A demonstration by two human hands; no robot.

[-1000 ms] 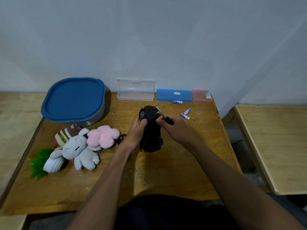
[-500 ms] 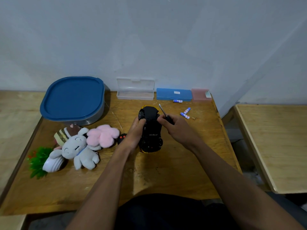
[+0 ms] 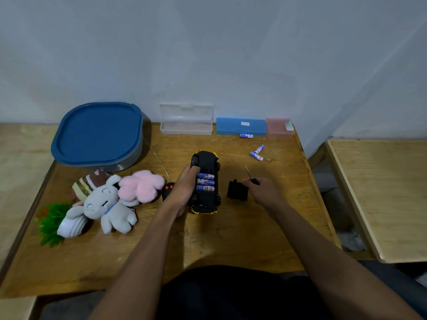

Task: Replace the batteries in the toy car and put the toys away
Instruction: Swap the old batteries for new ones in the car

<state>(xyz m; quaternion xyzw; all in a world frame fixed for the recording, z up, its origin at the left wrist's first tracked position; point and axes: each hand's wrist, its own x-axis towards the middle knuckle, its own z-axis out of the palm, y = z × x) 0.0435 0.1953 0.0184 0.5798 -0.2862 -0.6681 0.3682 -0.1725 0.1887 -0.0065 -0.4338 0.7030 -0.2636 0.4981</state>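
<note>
Fingers: left hand (image 3: 184,190) wrapped around the left flank of the toy car (image 3: 205,182), thumb near the front wheel; right hand (image 3: 262,192) curled around the dark handle of a small screwdriver (image 3: 250,175), shaft pointing up and away, fingertips touching the black battery cover (image 3: 237,192). Scanning the wooden table (image 3: 231,232) from the left: green plastic plant (image 3: 49,221) at the edge; grey plush animal (image 3: 104,207) lying partly on a white ribbed item; brown striped plush (image 3: 86,184) behind it; pink fluffy plush (image 3: 142,185) just beside. Behind these, a grey tub with a blue lid (image 3: 97,132), lid on. Small black remote (image 3: 168,190) with red buttons between pink plush and left wrist. Car lies upside down at table centre, black underside up, yellow body showing at both ends; compartment open, three blue-labelled batteries (image 3: 205,182) seated side by side. Cover rests on the table just right of the car. Back edge against the wall: clear case (image 3: 186,120), blue case (image 3: 241,126), pink case (image 3: 278,125). One loose battery (image 3: 246,135) in front of the blue case; two more (image 3: 257,153) touching, further right.
</note>
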